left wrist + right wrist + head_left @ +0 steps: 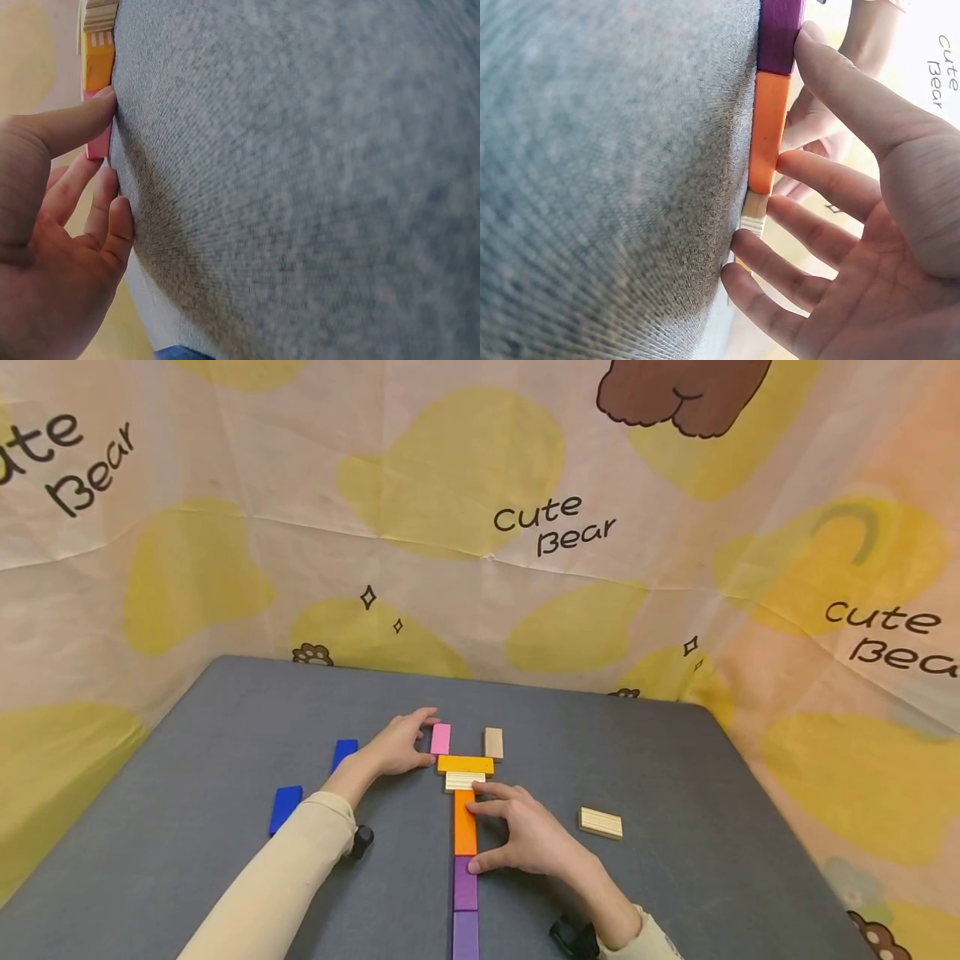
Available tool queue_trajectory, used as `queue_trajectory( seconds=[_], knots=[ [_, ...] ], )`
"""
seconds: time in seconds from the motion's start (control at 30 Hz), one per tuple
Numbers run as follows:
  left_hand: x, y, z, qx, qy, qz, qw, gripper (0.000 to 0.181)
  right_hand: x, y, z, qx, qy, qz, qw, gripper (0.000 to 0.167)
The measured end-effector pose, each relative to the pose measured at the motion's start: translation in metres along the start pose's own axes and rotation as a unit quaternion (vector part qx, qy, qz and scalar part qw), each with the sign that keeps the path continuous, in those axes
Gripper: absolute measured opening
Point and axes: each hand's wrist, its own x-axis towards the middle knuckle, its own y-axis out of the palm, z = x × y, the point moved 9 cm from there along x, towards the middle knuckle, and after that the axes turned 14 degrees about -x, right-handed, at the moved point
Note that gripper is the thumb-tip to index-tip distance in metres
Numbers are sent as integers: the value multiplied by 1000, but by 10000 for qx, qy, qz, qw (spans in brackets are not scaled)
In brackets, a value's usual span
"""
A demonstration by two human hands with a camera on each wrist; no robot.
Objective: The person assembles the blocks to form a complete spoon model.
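Observation:
Blocks lie end to end in a line up the middle of the table: a light purple block (465, 935), a dark purple block (465, 883), an orange block (465, 822), then a pale wooden block (465, 781) and a yellow-orange block (465, 765) set crosswise. A pink block (440, 739) stands beyond the left end of the crosspiece. My left hand (393, 747) holds it between thumb and forefinger, one at each end. My right hand (532, 831) lies along the line's right side; its thumb touches the dark purple block and its spread fingertips touch the orange and pale blocks.
Another pale wooden block (492, 743) lies beyond the crosspiece's right end, and one more wooden block (600, 822) sits apart to the right. Two blue blocks, a nearer blue block (286, 810) and a farther blue block (345, 752), lie left. A printed cloth (450, 568) surrounds the grey table (637, 752).

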Motion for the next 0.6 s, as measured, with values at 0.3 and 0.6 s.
queue_trajectory(
  seconds=[0.3,0.6],
  knots=[
    [0,-2,-3,-110,143,-26,9998,89,1,-1,-1,-19,54,8,10000,79],
    [-36,-1,-33,52,775,-212,9968,82,1,0,0,30,12,0,10000,79]
  ],
)
